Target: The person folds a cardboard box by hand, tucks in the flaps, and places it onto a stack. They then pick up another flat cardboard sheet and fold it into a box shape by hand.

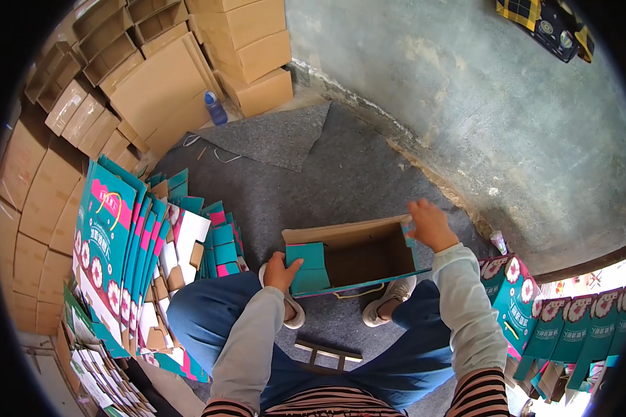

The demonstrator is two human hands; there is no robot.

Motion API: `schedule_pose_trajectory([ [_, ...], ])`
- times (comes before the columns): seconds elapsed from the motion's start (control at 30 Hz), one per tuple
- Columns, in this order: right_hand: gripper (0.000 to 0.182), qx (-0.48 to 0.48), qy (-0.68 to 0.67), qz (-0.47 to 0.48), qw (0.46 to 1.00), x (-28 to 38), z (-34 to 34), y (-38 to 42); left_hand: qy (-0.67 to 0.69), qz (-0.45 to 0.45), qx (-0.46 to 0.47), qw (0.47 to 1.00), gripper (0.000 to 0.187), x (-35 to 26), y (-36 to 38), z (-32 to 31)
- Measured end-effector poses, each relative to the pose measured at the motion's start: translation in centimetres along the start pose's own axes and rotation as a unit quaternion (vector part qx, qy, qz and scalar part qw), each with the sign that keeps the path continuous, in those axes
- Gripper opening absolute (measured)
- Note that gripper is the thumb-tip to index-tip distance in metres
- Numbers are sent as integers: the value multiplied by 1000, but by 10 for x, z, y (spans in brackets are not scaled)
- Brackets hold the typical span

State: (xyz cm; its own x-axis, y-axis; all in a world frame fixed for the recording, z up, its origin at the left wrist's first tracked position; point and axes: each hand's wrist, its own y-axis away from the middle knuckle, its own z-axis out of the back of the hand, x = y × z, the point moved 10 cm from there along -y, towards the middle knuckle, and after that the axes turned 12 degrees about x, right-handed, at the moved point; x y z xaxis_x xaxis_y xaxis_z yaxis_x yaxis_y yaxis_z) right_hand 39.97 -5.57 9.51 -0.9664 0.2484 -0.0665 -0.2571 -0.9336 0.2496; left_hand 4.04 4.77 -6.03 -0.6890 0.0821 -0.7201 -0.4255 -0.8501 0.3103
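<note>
An open teal cardboard box with a brown inside lies between the person's knees, above the shoes. One teal end flap is folded in at its left. My left hand grips the box's left end, thumb on the teal flap. At the box's right end, my right hand is raised with its fingers apart, close to the upper right corner. A yellow cord handle shows along the box's near side.
Flattened teal and pink boxes stand stacked at the left. More teal boxes line the right side. Brown cartons and a blue bottle are at the back. A wooden stool sits near the person.
</note>
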Motion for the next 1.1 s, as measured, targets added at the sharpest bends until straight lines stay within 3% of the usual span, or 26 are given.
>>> schedule_pose_trajectory([
  [0.07,55,68,30,38,996,11,-19,-2,-17,-4,-6,1000,49,-2,-1,-1],
  [0.17,59,59,75,54,994,16,-22,-7,-35,-3,-5,999,50,-10,4,2],
  [0.37,55,-50,90,113,988,28,-4,3,-27,1,-8,1000,51,-6,5,1],
  [0.47,52,70,75,116,988,24,-23,4,-53,21,9,998,53,-13,9,3],
  [0.57,48,119,38,142,982,35,-35,6,-69,34,20,997,52,-23,13,5],
  [0.83,56,126,-61,166,976,38,-54,7,-63,31,19,997,52,-9,7,-2],
  [0.93,57,148,-85,153,973,35,-58,6,-13,-49,-58,997,58,-25,14,17],
  [1.03,56,162,-95,140,972,35,-52,8,-142,-211,-196,947,66,-115,51,62],
  [1.1,54,144,-71,126,979,34,-47,9,-254,-306,-141,906,51,-159,55,56],
])
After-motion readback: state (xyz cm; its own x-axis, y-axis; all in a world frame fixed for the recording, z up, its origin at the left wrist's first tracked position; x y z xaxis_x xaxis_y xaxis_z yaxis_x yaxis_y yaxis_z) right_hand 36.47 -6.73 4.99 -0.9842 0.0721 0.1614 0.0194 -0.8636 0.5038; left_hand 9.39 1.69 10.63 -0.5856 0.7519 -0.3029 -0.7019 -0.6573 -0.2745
